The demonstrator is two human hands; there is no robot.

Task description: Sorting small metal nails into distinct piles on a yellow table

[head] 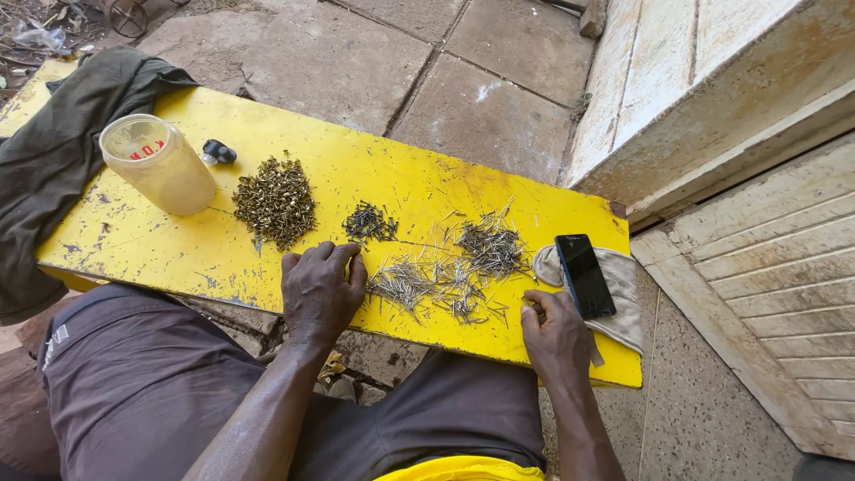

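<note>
We look down on a yellow bench (178, 249), its paint scuffed and chipped, lying across our lap over paved ground. Our left hand (321, 289) rests palm down near the bench's near edge, fingers curled loosely, the grip holding nothing that we can see; its fingertips lie just left of the scattered nails (436, 285). These nails are thin, silvery and straight, spread in a loose tangle near the middle of the bench, with a denser grey heap (490, 248) just beyond to the right. Our right hand (554, 331) sits at the right end of the scatter, fingers bent toward the nails; whether its grip pinches one we cannot tell.

Farther from us, a small dark pile of short nails (369, 223) lies beyond the left hand. Left of that sits a larger mound of brassy, dull-gold small fasteners (274, 200). At the far left stands a translucent plastic jar (160, 165), tilted, with a small black object (218, 152) just beside it. A dark green cloth (62, 151) drapes over the left end. At the right end, a black phone (585, 274) lies on a grey glove (623, 298), just beside the right hand.
</note>
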